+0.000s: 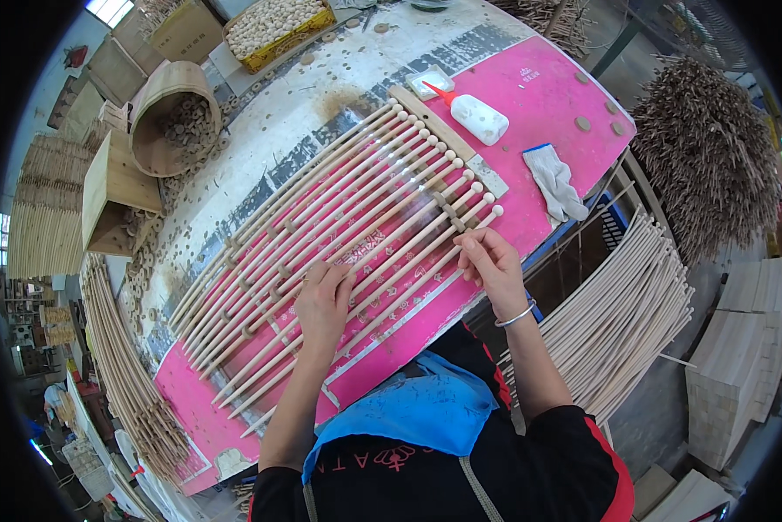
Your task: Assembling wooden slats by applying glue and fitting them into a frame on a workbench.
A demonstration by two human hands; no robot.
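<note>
I saw left hand (324, 300) flat, fingers spread on the dowel rack (338, 235) below the glue bottle (479, 118); right hand (493, 259) pinched the nearest dowel. Risk, I judged: uneven push could skew rods off the beads.

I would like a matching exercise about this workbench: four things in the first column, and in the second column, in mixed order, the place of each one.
Things:
1. white glue bottle
2. white work glove
3. yellow crate
4. left hand

Places:
A. at the far edge of the table, filled with pale round pieces
B. lying flat on the fan of wooden rods
C. on the pink mat, just beyond the knobbed rod tips
D. near the right edge of the pink mat, crumpled

Pairs: 1-C, 2-D, 3-A, 4-B
</note>
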